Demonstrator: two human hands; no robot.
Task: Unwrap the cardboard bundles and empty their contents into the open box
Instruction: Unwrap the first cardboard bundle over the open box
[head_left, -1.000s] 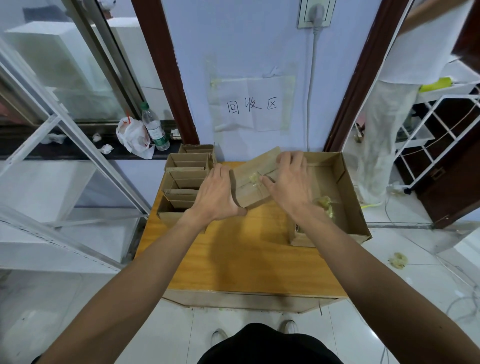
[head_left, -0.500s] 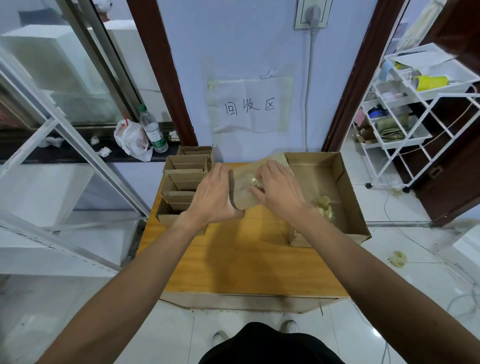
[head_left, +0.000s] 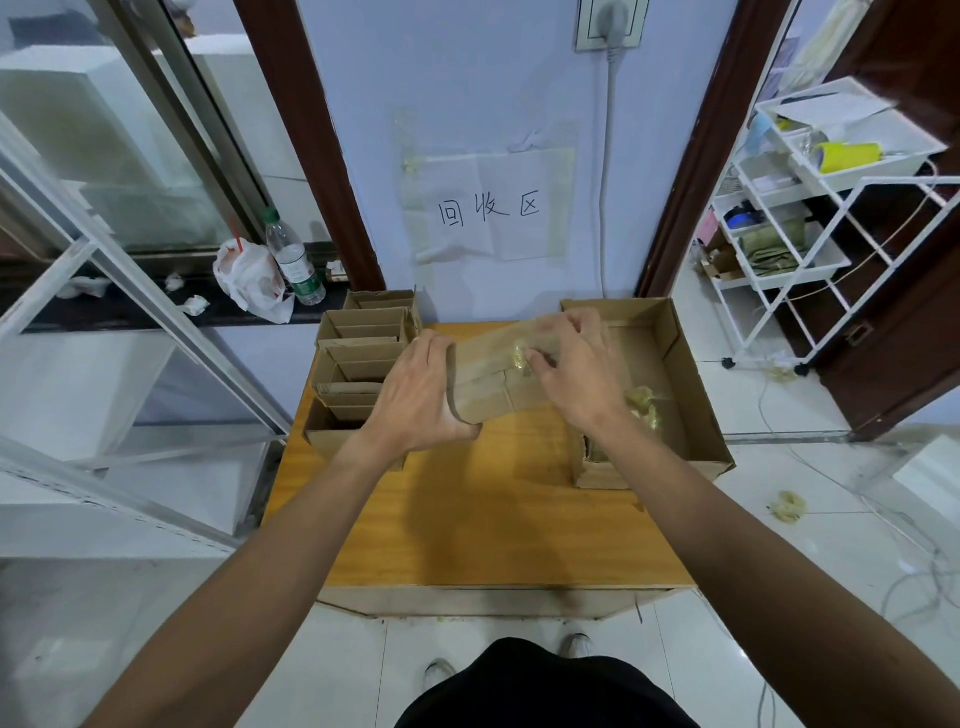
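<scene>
— What are the fingers doing?

— I see the left hand (head_left: 415, 395) gripping the left end of the cardboard bundle (head_left: 485, 387), thumb hooked at its near corner. The right hand (head_left: 576, 374) sits on top, its fingers (head_left: 566, 332) bent and blurred, pinching at the yellowish tape (head_left: 518, 358) on the bundle's middle.

— Where is the bundle?

— Between the two hands. Its far end reaches the open box (head_left: 696, 384), which lies just right of the right fingers. I cannot tell whether it touches the table (head_left: 493, 509).

— Anything different from a second ago?

— The right fingers lay flat across the top; now they curl onto the tape. The left grip looks unchanged. A person in white at the right doorway has gone.

— Counts?

— One bundle, one open box. Two tape wads: one in the box (head_left: 641, 402) by the right wrist, one on the floor (head_left: 787, 505). At least four empty cartons (head_left: 363, 358) left of the left knuckles. One bottle (head_left: 293, 260).
</scene>
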